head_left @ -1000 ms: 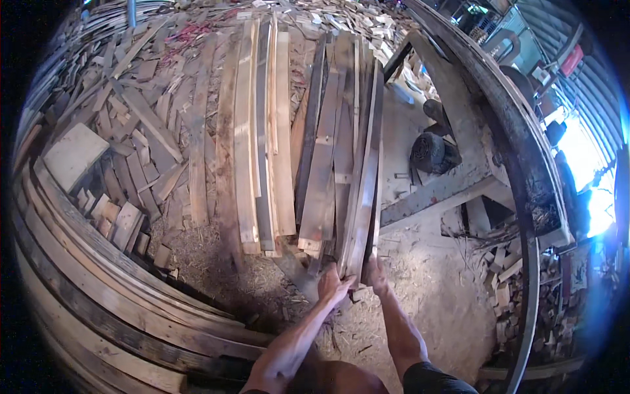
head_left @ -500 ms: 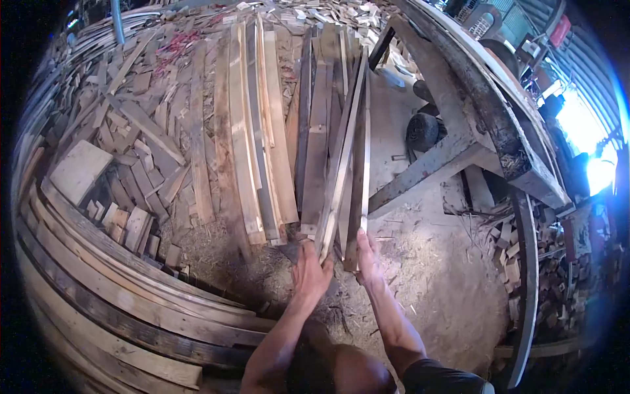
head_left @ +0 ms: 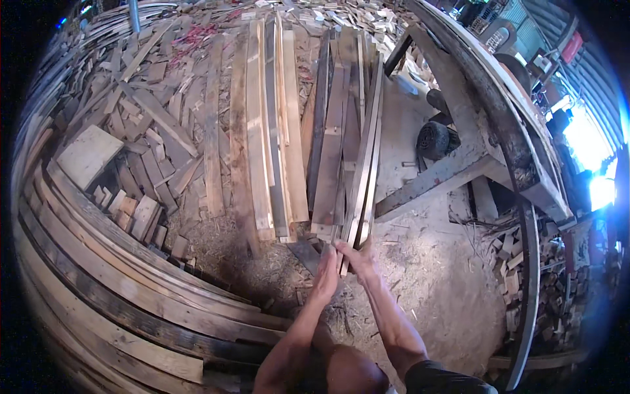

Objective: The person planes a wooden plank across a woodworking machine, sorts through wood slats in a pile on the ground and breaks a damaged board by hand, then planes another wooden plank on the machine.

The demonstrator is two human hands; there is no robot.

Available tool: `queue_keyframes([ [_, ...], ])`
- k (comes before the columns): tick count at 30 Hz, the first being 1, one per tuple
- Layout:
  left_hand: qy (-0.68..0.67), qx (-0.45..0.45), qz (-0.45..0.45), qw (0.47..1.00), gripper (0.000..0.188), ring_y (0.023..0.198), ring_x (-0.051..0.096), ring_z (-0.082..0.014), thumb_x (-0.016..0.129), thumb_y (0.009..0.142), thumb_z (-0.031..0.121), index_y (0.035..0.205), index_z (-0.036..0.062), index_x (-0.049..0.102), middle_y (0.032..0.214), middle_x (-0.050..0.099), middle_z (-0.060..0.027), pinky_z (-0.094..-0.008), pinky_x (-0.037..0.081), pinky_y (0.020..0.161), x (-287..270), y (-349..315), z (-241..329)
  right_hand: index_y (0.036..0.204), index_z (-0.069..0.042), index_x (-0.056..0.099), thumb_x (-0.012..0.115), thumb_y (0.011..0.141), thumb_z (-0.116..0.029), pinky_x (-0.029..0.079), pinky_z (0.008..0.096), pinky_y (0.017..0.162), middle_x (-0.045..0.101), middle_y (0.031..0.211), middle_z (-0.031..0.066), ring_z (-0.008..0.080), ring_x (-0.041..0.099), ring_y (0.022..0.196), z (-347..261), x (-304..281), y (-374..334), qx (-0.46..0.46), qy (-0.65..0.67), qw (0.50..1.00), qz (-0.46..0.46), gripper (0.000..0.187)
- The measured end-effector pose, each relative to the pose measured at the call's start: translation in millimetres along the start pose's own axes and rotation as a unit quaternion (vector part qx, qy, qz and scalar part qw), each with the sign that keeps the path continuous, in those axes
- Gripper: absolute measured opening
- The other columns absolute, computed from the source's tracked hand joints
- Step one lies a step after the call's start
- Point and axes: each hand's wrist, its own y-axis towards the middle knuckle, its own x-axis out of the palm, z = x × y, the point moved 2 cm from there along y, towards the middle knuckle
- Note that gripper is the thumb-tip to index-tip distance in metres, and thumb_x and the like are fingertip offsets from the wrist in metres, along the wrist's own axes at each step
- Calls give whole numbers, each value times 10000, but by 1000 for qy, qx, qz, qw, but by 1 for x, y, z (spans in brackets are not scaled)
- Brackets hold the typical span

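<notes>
A narrow bundle of long wooden boards (head_left: 364,171) stretches away from me, near ends between my hands. My left hand (head_left: 325,277) is pressed along the left side of these ends, its fingers close together and partly hidden. From the right, my right hand (head_left: 363,264) grips the same ends, with its thumb across the top. The boards lie side by side, slightly fanned. Just left of them rests a group of darker planks (head_left: 328,144), and farther left a stack of paler planks (head_left: 259,171).
A heavy wooden bench frame (head_left: 453,164) stands at the right, a dark roll (head_left: 433,140) beneath it. Long stacked boards (head_left: 131,308) curve along the lower left. Scrap pieces (head_left: 147,171) cover the left floor, and small offcuts (head_left: 512,269) are piled at far right.
My right hand has moved left, bringing the separated boards together into one bundle. My left hand has shifted slightly right, against the boards' side. The whole view has shifted a little.
</notes>
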Motion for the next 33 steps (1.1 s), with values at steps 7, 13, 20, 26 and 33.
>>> queue_keyframes([
  [7, -171, -30, 43, 984, 802, 1409, 366, -241, 201, 1033, 630, 1503, 2, 368, 1513, 431, -124, -364, 280, 1164, -3, -12, 43, 1189, 119, 488, 812, 732, -278, 522, 404, 842, 636, 1061, 264, 348, 637, 914, -49, -2, -10, -55, -36, 998, 24, 687],
  [13, -52, -107, 13, 993, 809, 1318, 470, -248, 177, 1030, 635, 1479, 4, 410, 1434, 514, -149, -360, 301, 1142, -29, -77, 152, 1240, 53, 513, 670, 837, -171, 516, 367, 855, 664, 1045, 172, 236, 635, 965, -151, -5, -94, -98, -9, 994, 45, 488],
  [20, -74, -258, -54, 962, 833, 1301, 517, -312, 223, 994, 698, 1554, 84, 280, 1415, 539, -184, -452, 327, 1119, -77, -99, 260, 1345, 28, 437, 776, 765, -259, 527, 406, 842, 645, 1081, 228, 278, 639, 966, -206, -55, -203, 140, 100, 984, -42, 732],
  [26, -157, -382, -90, 906, 862, 1158, 582, -235, 469, 898, 746, 1463, 96, 426, 1337, 592, -106, -443, 448, 991, -36, 15, 254, 1323, 22, 457, 768, 778, -250, 526, 407, 840, 645, 1072, 222, 281, 639, 961, -198, -66, -303, 212, 95, 967, -106, 684],
  [33, -191, -415, -98, 884, 633, 887, 659, -149, 590, 896, 658, 1270, 150, 643, 1061, 710, -20, -334, 527, 824, 65, 17, 261, 1292, 14, 486, 756, 797, -237, 526, 408, 836, 647, 1060, 214, 284, 639, 954, -226, -109, -334, 253, 79, 951, -160, 617],
])
